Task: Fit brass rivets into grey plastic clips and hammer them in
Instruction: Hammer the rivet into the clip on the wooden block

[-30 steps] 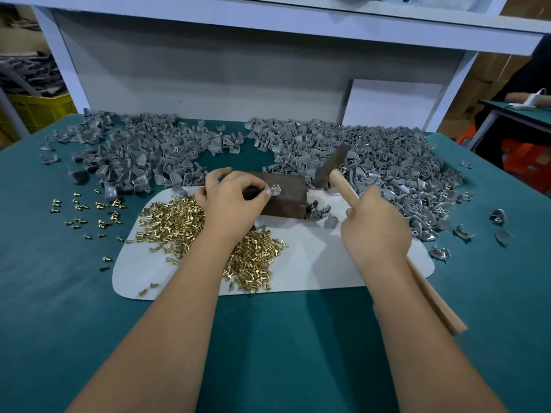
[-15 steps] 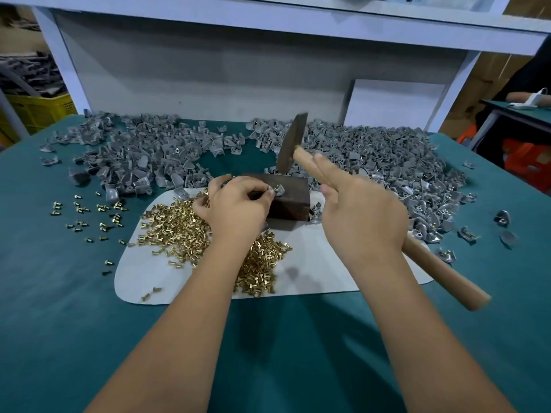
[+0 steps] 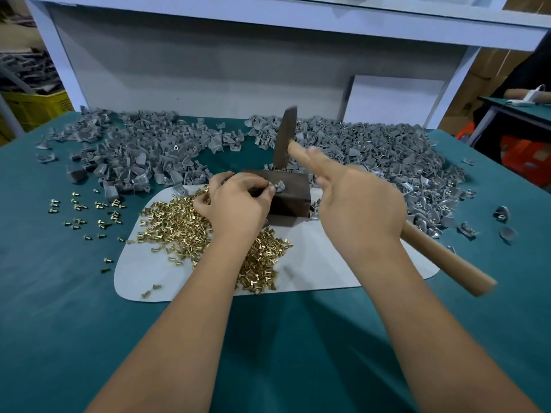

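— Two hands are working over the teal-covered counter. What is the left hand doing?

— Its fingers are curling together and pinching a small grey plastic clip with a brass rivet in it, holding it down on the top of the dark brown rectangular block.

— And the right hand?

— It is gripping the long pale wooden handle of a hammer, with the index finger lying straight along the handle. The dark metal head is hanging raised above the block, beyond the left fingers and apart from the clip.

— Where is the rest of the stock lying?

— A heap of loose brass rivets is sitting under the left wrist on a white rounded mat, and more scattered rivets are lying on the cloth well left of those fingers. A wide pile of grey plastic clips is spreading across the counter beyond both hands.
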